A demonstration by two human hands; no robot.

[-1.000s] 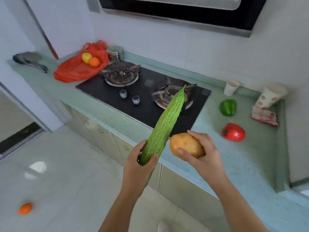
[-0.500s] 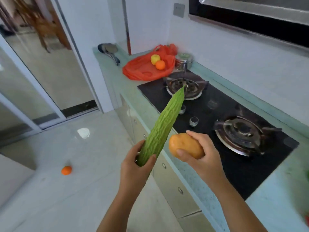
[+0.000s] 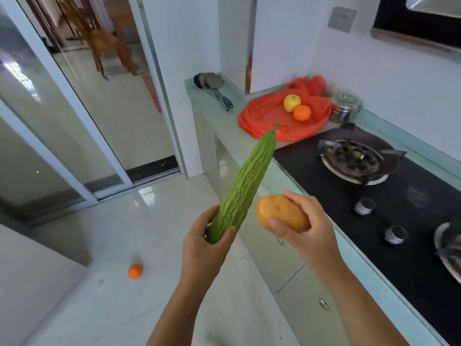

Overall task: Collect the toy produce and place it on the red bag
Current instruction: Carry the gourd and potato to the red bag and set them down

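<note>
My left hand (image 3: 202, 248) grips the lower end of a long bumpy green bitter gourd (image 3: 245, 181), which points up and to the right. My right hand (image 3: 309, 231) holds a tan potato (image 3: 280, 213) beside it, in front of the counter edge. The red bag (image 3: 267, 116) lies flat on the far end of the counter, beyond the gourd's tip. On it rest a yellow apple (image 3: 291, 103) and an orange (image 3: 301, 113), touching each other. Another orange (image 3: 135, 271) lies on the white floor at the lower left.
A black gas hob (image 3: 389, 221) with burners (image 3: 354, 161) and two knobs fills the counter to the right. A steel lidded pot (image 3: 346, 108) stands behind the bag, and dark tongs (image 3: 214, 89) lie at the counter's far end. Cabinet doors run below; a glass sliding door is on the left.
The view has swung left along the counter: the red bag is nearer and larger, and the peppers and cups are out of sight. Both hands keep their hold.
</note>
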